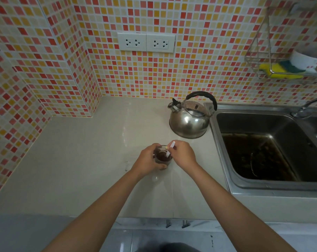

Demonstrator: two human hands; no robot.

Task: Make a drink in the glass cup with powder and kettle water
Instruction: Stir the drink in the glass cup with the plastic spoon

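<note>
A small clear glass cup holding dark brown liquid stands on the pale cream tabletop, toward the front edge and well to the left of the sink. The left hand wraps around the cup's left side, its fingers curled against the glass and clamped on it. The right hand sits just beside the cup on its right, its fingers pinched together on a thin white stick that slants down into the liquid; its lower end is in the drink, its upper end pokes out above the fingertips. What the stick is made of cannot be told.

Behind the cup, near the tabletop's right edge where it meets the sink, stands a rounded polished steel kettle with a black arched handle and a short spout pointing left. It stands upright and apart from the cup and both hands. Its right side nearly touches the rim of the stainless steel sink, whose basin looks stained dark brown at the bottom. A curved metal tap rises at the sink's back right corner.

On the mosaic wall of red, orange and cream tiles, two white double power sockets sit side by side above the tabletop's back edge. At the upper right a wire rack holds a yellow and green sponge and a white bowl.
</note>
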